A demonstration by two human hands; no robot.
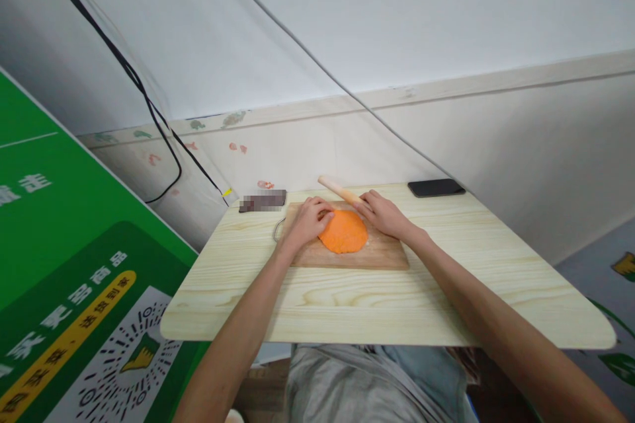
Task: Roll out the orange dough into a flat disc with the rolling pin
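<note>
A flat, round sheet of orange dough (343,232) lies on a wooden cutting board (357,260). My left hand (311,217) is at the upper left edge of the dough, thumb and fingers closed on its rim. My right hand (384,213) grips the near right end of a wooden rolling pin (337,189). The pin slants away to the left, and its far end reaches beyond the board's back edge, clear of the dough. The right palm is hidden.
A black phone (436,188) lies at the table's back right; a pixelated dark object (262,201) is at the back left. A metal handle (278,230) sticks out from the board's left side. Behind the pale table (327,317) is a wall with hanging cables (317,59). A green printed panel (99,225) stands left.
</note>
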